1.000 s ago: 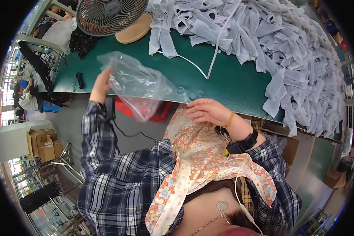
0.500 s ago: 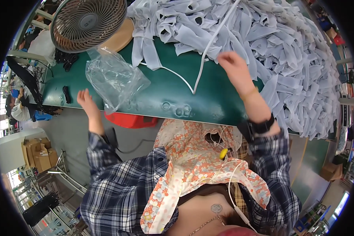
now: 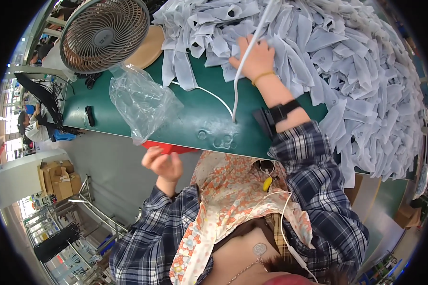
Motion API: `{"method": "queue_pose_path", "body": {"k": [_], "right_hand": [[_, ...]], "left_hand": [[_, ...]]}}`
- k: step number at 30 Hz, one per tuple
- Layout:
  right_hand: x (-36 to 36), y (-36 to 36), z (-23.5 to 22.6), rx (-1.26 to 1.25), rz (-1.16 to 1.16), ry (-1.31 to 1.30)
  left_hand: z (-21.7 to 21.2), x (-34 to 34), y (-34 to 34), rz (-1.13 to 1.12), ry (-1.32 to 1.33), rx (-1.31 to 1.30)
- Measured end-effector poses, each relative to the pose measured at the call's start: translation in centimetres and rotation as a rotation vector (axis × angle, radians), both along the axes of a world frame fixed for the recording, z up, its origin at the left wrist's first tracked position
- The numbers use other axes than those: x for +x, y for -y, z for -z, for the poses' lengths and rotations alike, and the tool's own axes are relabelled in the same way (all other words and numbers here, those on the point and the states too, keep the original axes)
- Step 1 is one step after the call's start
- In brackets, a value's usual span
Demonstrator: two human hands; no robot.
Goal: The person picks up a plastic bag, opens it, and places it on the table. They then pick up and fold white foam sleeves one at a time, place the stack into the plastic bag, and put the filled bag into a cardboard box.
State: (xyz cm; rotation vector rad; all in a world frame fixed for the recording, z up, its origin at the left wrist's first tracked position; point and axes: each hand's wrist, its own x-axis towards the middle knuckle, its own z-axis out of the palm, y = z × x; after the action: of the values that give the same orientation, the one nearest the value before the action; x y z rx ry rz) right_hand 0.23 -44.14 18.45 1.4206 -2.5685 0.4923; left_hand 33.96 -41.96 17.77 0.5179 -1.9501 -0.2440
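Note:
My right hand (image 3: pixel 253 56) lies on a big heap of grey fabric strips (image 3: pixel 347 61) that covers the far right of the green table (image 3: pixel 199 118); its fingers press into the strips, and whether they grip one is hidden. A white cable (image 3: pixel 238 80) hangs down across that hand to the tabletop. My left hand (image 3: pixel 163 164) hovers below the table's near edge with loosely curled fingers and nothing in it. Just above it a crumpled clear plastic bag (image 3: pixel 142 102) lies on the table, apart from both hands.
A round fan (image 3: pixel 104 33) stands at the table's far left beside a tan disc (image 3: pixel 147 47). A red object (image 3: pixel 169 148) shows under the table edge. Cardboard boxes (image 3: pixel 57 178) and metal racks (image 3: pixel 95 213) stand on the floor at left, and a person (image 3: pixel 33 126) sits beyond.
My left hand let go of the plastic bag and dropped below the table edge. My right hand reached forward from my chest onto the fabric heap.

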Motion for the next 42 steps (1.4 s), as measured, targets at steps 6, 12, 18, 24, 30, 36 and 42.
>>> {"method": "queue_pose_path", "body": {"k": [6, 12, 18, 24, 30, 36, 42], "right_hand": [[1.1, -7.1, 1.2, -0.119, -0.042, 0.008], [-1.2, -11.6, -1.4, -0.394, -0.044, 0.296], [-1.1, -13.8, -7.3, -0.522, -0.151, -0.037], [2.9, -16.7, -11.4, -0.536, -0.635, 0.739], [5.2, -17.2, -7.7, -0.660, -0.695, 1.087], [7.1, -17.3, -2.0, 0.051, -0.070, 0.822], [4.4, -12.5, 2.1, 0.008, -0.003, 0.479]], "left_hand": [[1.1, -6.9, -2.5, 0.390, -0.005, -0.017], [1.2, -12.0, -4.2, 0.645, 0.087, 0.049], [-1.4, -16.4, -5.5, 0.598, 0.134, 0.212], [-4.4, -19.0, -5.9, 0.338, -0.182, 0.435], [-2.8, -15.4, -3.3, 0.439, 0.145, 0.545], [0.1, -11.7, -3.2, 0.581, 0.079, 1.448], [0.5, -13.2, -2.1, 0.501, -0.008, 1.603]]}}
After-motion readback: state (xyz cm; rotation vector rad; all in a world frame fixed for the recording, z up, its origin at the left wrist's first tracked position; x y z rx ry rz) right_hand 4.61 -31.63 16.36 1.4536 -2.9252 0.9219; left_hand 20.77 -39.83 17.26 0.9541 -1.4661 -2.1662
